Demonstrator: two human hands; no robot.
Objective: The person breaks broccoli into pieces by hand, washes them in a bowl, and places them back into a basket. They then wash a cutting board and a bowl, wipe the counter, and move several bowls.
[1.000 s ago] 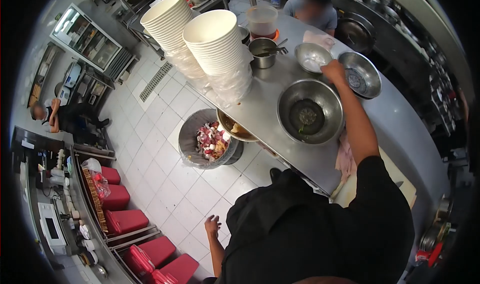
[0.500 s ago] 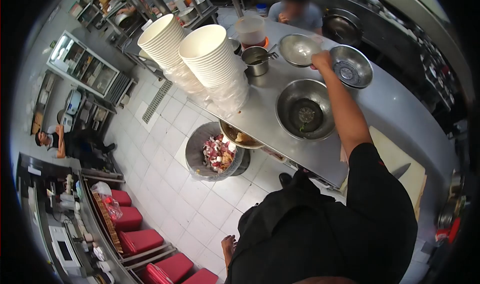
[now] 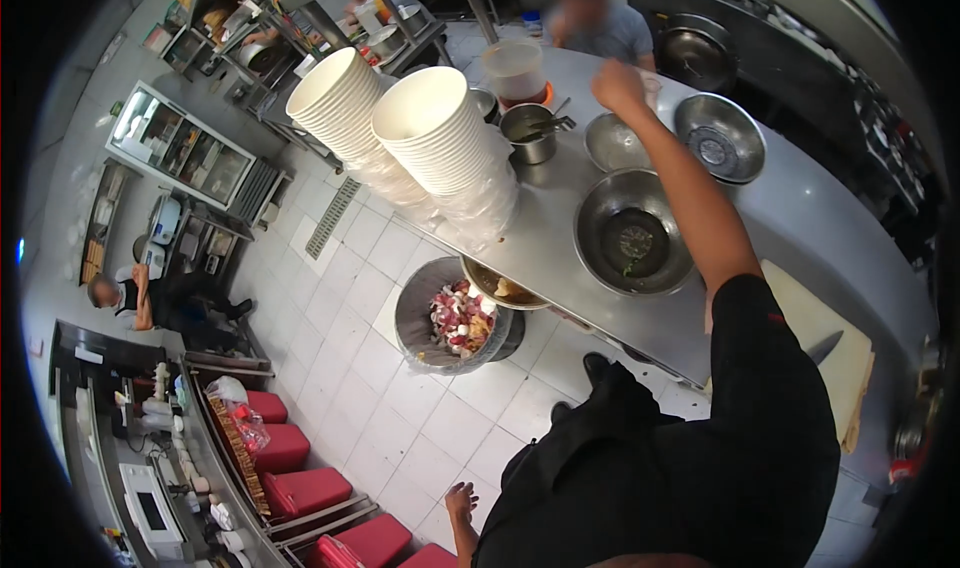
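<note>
My right hand (image 3: 618, 86) is raised over the far side of the steel counter (image 3: 540, 258), its fingers curled closed; what they hold, if anything, is hidden. Below it is a small metal bowl (image 3: 612, 143), partly covered by my forearm. Another metal bowl (image 3: 718, 138) stands to the right. Nearer me sits a large dark-bottomed bowl (image 3: 632, 233) with a green scrap inside. A metal pot (image 3: 528, 133) with a utensil is left of the small bowl. My left hand (image 3: 461, 500) hangs low over the floor, fingers apart and holding nothing.
Tall stacks of white tubs (image 3: 425, 118) stand at the counter's left end. A lined bin (image 3: 455, 318) of scraps is below. A knife (image 3: 825, 348) lies on a cutting board (image 3: 800, 313). One person (image 3: 600, 23) is across the counter; another (image 3: 165, 293) is far left.
My right hand has moved up and left, away from the rim of the small bowl. The view has shifted, so the counter and bin appear farther right. My left hand still hangs low.
</note>
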